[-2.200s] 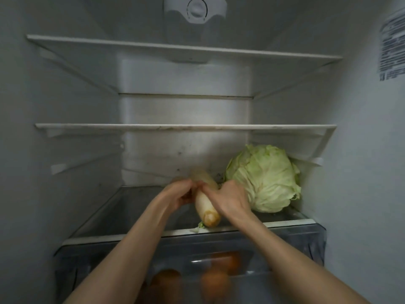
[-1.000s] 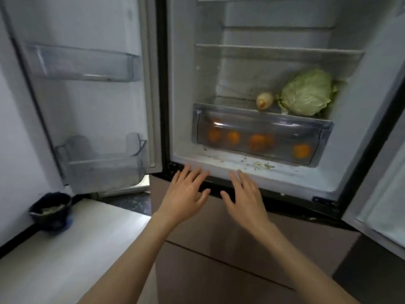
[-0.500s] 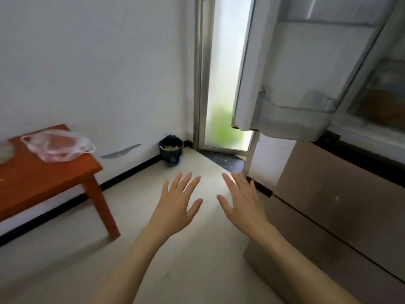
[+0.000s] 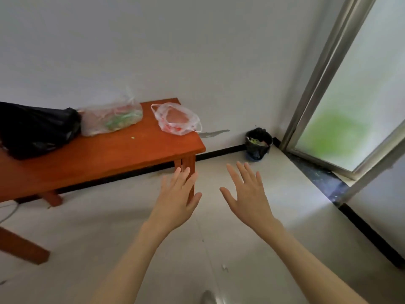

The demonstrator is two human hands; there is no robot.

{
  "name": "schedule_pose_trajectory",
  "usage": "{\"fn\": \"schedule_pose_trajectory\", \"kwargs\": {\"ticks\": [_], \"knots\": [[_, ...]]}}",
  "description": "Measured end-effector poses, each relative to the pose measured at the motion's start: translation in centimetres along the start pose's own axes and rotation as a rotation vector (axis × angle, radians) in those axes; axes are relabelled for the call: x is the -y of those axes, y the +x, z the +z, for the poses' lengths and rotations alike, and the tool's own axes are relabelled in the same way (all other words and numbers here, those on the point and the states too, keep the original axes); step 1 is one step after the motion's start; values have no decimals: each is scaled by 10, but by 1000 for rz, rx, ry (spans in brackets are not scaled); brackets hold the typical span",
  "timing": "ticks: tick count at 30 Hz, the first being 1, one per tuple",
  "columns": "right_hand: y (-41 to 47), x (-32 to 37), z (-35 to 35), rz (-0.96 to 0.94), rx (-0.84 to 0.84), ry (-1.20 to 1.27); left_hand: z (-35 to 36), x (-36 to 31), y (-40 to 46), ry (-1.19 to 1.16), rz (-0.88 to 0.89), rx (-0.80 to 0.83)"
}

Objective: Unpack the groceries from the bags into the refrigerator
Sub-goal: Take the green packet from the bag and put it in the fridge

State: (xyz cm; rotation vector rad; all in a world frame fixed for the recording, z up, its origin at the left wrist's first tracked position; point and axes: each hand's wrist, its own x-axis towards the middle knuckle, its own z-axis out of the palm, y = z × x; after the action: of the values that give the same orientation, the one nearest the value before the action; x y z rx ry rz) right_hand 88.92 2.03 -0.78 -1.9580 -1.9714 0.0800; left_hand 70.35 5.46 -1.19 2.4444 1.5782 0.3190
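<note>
While I look down through the head camera, the pale tiled floor fills most of my view, meeting a white wall along a black skirting strip. At my right a frosted glass door stands in a metal frame, with a green blur behind the pane. An orange-red wooden table sits against the wall on my left. On it lie three bags: a black bag at the far left, a clear bag touching it with green and reddish contents I cannot identify, and a smaller pinkish-clear bag near the table's right end, apart from the other two. My left hand and right hand hover side by side over the floor, palms down, fingers straight and spread, holding nothing and touching nothing. A small black bin stands in the corner between wall and door. A tiny green scrap rests on the tabletop.
</note>
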Motion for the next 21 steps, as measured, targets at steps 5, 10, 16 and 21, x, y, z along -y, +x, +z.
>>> {"fn": "schedule_pose_trajectory", "kwargs": {"ticks": [5, 10, 16, 21], "knots": [[78, 28, 42, -89, 51, 46, -8, 65, 40, 0, -108, -8], [173, 53, 64, -165, 60, 88, -31, 127, 106, 40, -210, -35], [282, 90, 89, -266, 78, 93, -65, 197, 164, 47, -289, -111], [340, 119, 130, -324, 150, 119, -63, 257, 195, 20, -366, -77]]}}
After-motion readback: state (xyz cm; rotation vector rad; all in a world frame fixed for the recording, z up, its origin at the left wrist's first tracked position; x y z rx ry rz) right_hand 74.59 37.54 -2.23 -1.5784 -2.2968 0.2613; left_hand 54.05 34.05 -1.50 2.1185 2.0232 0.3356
